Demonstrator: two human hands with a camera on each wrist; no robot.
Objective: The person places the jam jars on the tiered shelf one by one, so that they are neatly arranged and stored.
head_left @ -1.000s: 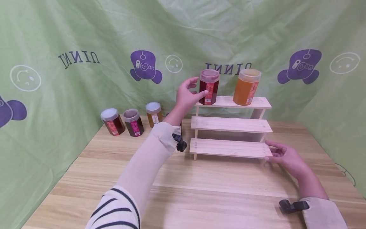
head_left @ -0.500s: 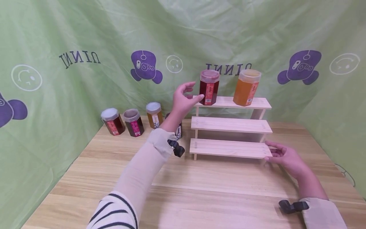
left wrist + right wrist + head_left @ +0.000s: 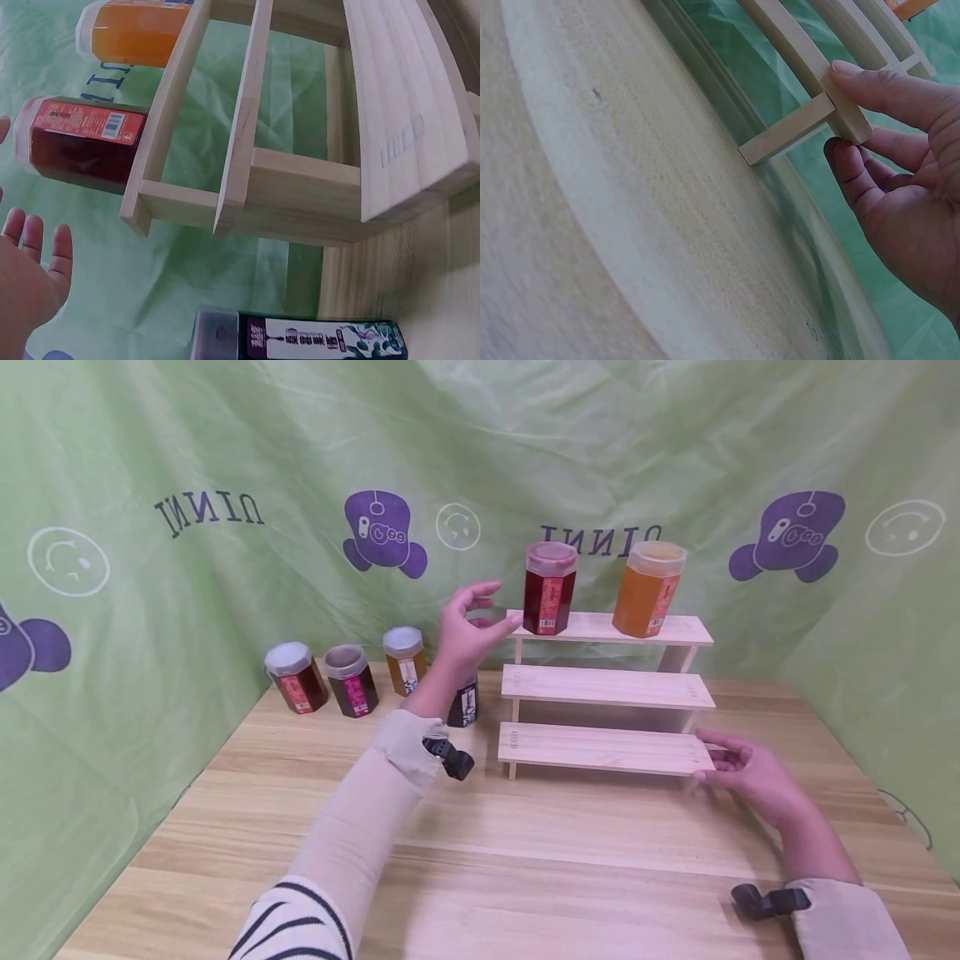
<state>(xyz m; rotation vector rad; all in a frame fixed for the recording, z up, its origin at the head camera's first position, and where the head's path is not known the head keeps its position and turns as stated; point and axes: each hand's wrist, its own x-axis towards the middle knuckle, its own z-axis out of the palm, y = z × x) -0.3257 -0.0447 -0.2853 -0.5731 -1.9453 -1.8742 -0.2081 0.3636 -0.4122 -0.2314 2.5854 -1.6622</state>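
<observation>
Rack (image 3: 607, 687): pale wood, three steps, on the wood-grain table (image 3: 570, 868); two jars stand on its top step.
Left hand (image 3: 467, 631): thumb and fingers apart, holding nothing; just beside the left end of the top step, with a gap to the dark red jar (image 3: 549, 593) that shows in the head and left wrist views.
Right hand (image 3: 753, 777): clamped on the right end of the rack's lowest step, thumb on its upper face, fingers curled beneath, as the right wrist view shows.
Top step: dark red jar upright near the left end, red label facing front, translucent lid on; orange jar (image 3: 647, 593) well to its right, also lidded, with a reddish label.
Table, left of the rack: four more lidded jars; a white-lidded red jar (image 3: 298, 683) farthest left, next a dark jar with a pink label (image 3: 354, 687), then an amber jar (image 3: 405, 662), then a black jar with a white label (image 3: 467, 703), nearest the rack and partly hidden by the left forearm.
Sleeves: beige cuffs on both arms, black-and-white stripes higher on the left; a black device at each wrist.
Backdrop: green sheet (image 3: 285, 435) with purple figures, white smiling faces and mirrored lettering.
</observation>
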